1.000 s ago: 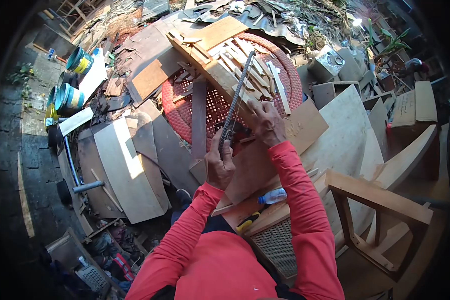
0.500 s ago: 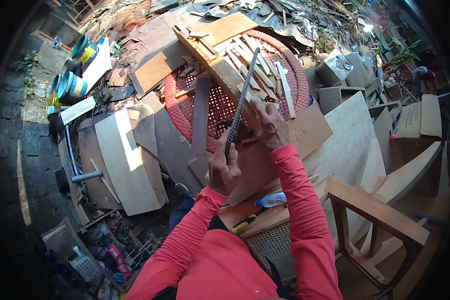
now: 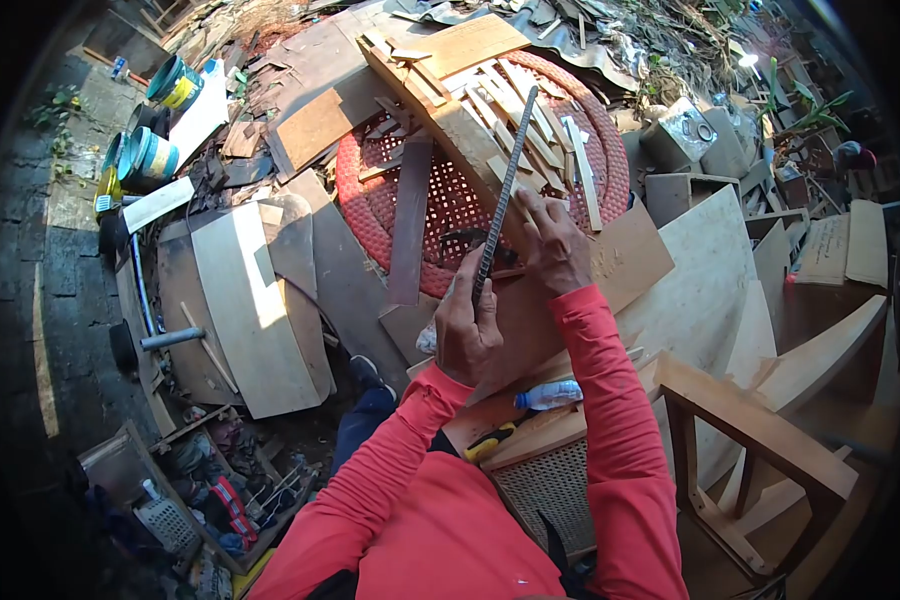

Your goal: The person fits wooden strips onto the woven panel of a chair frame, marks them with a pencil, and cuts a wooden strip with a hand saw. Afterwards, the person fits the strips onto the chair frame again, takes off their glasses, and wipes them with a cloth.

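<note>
My left hand (image 3: 465, 325) is closed around the lower end of a long, thin dark strip (image 3: 508, 190) with fine marks along it, like a file or saw blade. The strip slants up and away across a thick wooden board (image 3: 445, 130). At the board's near end, my right hand (image 3: 555, 245) has its fingers curled against the wood beside the strip. What lies under its fingertips is partly hidden. Loose wood offcuts (image 3: 515, 125) are heaped to the right of the board, on a round red woven surface (image 3: 610, 150).
A dark plank (image 3: 410, 220) lies left of the board. Near my body are a plastic bottle (image 3: 550, 395) and a yellow-handled tool (image 3: 490, 442). A wooden frame (image 3: 760, 430) stands at right. A hammer (image 3: 175, 338) and paint buckets (image 3: 150, 160) are at left.
My left hand and the dark strip have shifted slightly to the right and down. My right hand has stayed by the board's end. The whole view has shifted a little.
</note>
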Demonstrator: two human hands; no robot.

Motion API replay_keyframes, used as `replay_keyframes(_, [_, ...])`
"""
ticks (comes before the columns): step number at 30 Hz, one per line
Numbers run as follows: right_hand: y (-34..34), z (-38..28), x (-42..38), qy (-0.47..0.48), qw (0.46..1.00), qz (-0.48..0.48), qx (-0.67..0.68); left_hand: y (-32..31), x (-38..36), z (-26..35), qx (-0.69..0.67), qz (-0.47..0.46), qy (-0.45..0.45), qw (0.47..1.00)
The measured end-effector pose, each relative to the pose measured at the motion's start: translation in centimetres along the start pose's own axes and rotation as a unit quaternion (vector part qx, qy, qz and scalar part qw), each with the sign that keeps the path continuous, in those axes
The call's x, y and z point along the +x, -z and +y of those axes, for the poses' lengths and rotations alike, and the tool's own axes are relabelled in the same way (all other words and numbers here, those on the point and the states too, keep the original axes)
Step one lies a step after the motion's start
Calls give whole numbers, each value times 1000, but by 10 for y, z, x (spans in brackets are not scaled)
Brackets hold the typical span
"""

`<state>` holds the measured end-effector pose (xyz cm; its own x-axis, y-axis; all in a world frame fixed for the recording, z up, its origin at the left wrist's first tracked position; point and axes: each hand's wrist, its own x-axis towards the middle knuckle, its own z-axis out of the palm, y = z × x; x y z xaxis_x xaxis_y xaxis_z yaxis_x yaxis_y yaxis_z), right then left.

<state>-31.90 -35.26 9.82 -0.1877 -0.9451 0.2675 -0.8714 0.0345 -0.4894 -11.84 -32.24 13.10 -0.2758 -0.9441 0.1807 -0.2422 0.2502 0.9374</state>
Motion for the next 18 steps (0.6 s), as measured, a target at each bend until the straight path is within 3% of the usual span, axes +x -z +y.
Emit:
replay_keyframes(7, [0,-3,0,-10,1000,-11,-21,-5,-4,-2,8,-8,10,1000])
replay_keyframes(10, [-1,-2,0,-16,999,-17,-29,-8,-3,-4,51,13,-38,998])
replay_keyframes(15, [-3,-3,1,-18,999,-16,-30,-12,-9,4,32,3,3,999])
replay_keyframes(18, [-4,-2,1,-23,999,-19,-27,-15,-19,6,84,23,-41,995])
